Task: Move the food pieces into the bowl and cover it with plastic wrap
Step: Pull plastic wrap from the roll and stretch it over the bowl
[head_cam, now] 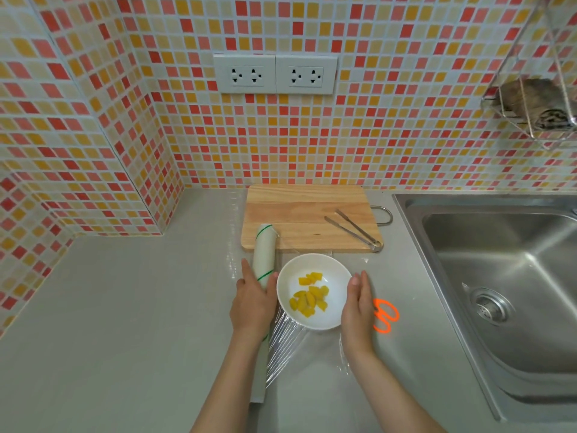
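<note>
A white bowl [334, 317] sits on the grey counter and holds several yellow food pieces [310, 295]. A roll of plastic wrap [264, 251] lies just left of the bowl, pointing away from me. My left hand [252, 303] rests on top of the roll and holds it. A clear sheet of wrap [290, 339] stretches from the roll across the bowl toward the right. My right hand [359, 300] lies flat against the bowl's right side, fingers straight, pressing on the sheet's edge.
A wooden cutting board [293, 214] lies behind the bowl with metal tongs [356, 229] on its right part. Orange scissors [384, 315] lie right of my right hand. A steel sink [499, 276] fills the right side. Tiled walls stand behind and to the left.
</note>
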### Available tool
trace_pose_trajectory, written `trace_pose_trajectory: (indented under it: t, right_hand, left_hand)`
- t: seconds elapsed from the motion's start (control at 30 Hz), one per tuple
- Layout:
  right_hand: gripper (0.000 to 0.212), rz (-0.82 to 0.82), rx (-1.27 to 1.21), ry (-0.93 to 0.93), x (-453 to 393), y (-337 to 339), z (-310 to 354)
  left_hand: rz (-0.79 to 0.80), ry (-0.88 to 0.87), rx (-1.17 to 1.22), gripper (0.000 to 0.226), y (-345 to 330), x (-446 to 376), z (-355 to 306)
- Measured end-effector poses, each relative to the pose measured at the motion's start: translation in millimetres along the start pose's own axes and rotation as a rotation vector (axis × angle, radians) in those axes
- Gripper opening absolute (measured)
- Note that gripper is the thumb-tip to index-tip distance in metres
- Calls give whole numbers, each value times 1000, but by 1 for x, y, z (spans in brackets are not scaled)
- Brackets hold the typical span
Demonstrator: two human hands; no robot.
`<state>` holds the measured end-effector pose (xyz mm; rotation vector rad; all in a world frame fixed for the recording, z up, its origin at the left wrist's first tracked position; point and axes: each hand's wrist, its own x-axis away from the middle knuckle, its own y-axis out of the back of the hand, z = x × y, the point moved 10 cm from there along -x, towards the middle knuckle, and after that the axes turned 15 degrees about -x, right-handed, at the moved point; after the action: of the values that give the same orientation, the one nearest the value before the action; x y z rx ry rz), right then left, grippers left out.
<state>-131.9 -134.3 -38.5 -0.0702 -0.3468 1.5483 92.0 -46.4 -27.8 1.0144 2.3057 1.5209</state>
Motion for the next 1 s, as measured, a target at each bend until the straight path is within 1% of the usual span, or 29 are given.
trace_pose_trajectory:
  t: [0.07,0.17,0.23,0.33,0.43,0.53,0.67,0.73,0.83,0.93,1.0]
  right_hand:
    - [49,2,50,62,-6,0,14]
    - [43,53,137,147,-16,-10,31]
    - [38,70,153,117,-24,-14,30]
    - [28,82,133,2,-30,-14,15]
    - [32,64,143,-12,-31,-10,10]
    - [33,53,147,-11,-33,-10,12]
    - [33,70,182,-13,-34,-11,12]
    - [33,80,194,-4,-36,-11,13]
    - [30,83,209,-12,-40,-10,12]
    - [30,88,216,-18,-42,-9,11]
    - [31,96,213,-18,-44,-10,13]
  left_hand:
    - [11,-2,16,71,0,-1,0]
    - [36,-18,90,60,0,-2,1]
    - [75,-21,193,57,-1,-2,5]
    - [199,-12,390,52,-6,-5,11]
    - [328,-16,527,47,-9,-9,16]
    - [415,64,654,52,-13,-5,31]
    - [393,92,707,67,-10,-5,44]
    - [367,93,717,79,-8,-7,47]
    - [278,91,664,94,0,-11,54]
    - [211,86,611,97,4,-14,59]
    - [191,64,585,89,4,-13,57]
